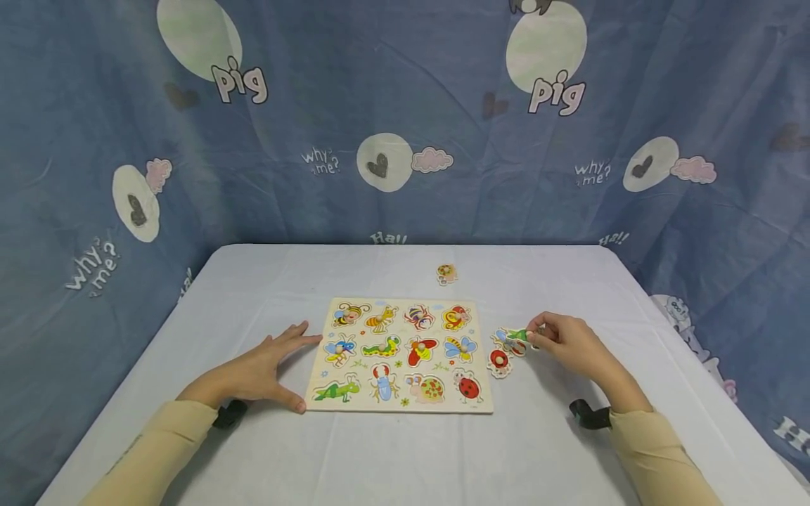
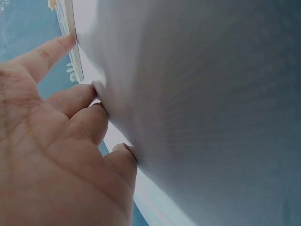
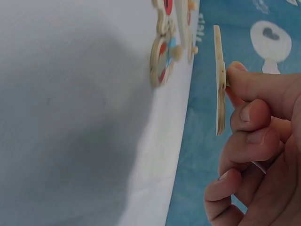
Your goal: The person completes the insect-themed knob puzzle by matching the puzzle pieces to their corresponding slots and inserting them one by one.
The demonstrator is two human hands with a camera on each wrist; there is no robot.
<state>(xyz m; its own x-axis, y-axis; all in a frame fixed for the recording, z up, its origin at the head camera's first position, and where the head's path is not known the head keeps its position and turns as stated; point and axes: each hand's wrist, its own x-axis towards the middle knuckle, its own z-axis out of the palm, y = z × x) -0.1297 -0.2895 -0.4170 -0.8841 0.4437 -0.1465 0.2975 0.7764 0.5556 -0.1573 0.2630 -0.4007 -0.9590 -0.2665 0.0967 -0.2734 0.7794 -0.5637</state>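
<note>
A wooden peg puzzle board (image 1: 380, 407) printed with colourful insects lies on the white table. My left hand (image 1: 261, 370) is spread at its left side, a finger and the thumb touching the edge; in the left wrist view a fingertip (image 2: 69, 41) meets the board's side. To the right of the board, my right hand (image 1: 571, 344) pinches a green insect puzzle piece (image 1: 517, 335) between thumb and index finger. In the right wrist view the piece (image 3: 220, 89) shows edge-on, held off the table. Beneath it, a red piece (image 1: 499, 361) and a blue-winged piece (image 1: 504, 342) lie close together.
A snail-shaped piece (image 1: 446, 274) lies behind the board, toward the table's far edge. Knobbed pieces fill the upper rows, such as a caterpillar piece (image 1: 382, 347). A blue printed curtain (image 1: 405, 91) hangs behind the white tablecloth (image 1: 405, 464).
</note>
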